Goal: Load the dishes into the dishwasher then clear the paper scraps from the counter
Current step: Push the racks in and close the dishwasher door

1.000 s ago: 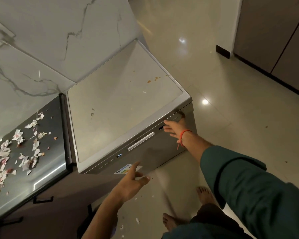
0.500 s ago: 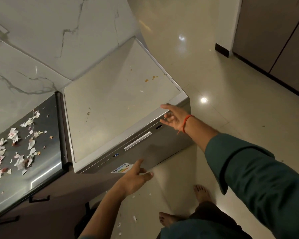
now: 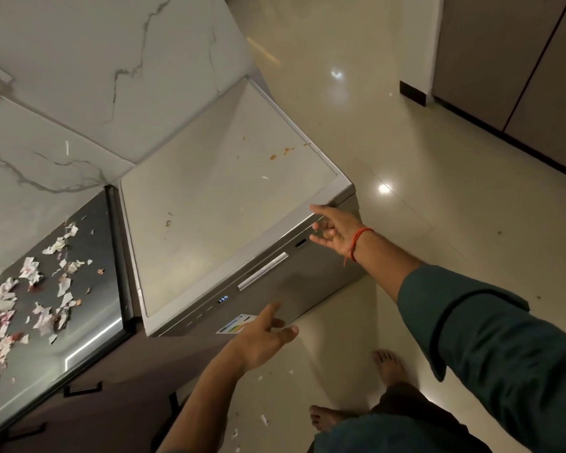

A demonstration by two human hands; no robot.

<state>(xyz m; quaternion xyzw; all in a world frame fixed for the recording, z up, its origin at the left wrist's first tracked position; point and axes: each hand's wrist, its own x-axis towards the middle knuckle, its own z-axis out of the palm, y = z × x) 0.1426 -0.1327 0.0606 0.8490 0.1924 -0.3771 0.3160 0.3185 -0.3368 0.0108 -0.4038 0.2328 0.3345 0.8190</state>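
A silver dishwasher (image 3: 229,204) stands with its door shut, a lit display and a bar handle (image 3: 263,271) on its front. My right hand (image 3: 335,228), with a red thread at the wrist, hovers near the door's top right corner, fingers loose and holding nothing. My left hand (image 3: 263,338) hangs in front of the door's lower part by a label, fingers relaxed and empty. Several torn paper scraps (image 3: 30,289) lie scattered on the dark counter (image 3: 89,308) at the left. No dishes are in view.
A marble wall (image 3: 95,76) rises behind the counter and dishwasher. A few paper bits (image 3: 263,420) lie on the glossy floor (image 3: 406,142) by my bare feet (image 3: 388,364). Dark cabinets (image 3: 520,67) stand at the far right.
My right hand has lifted off the door's front and moved up to its top right edge. The left hand has barely shifted. The view has drifted slightly.
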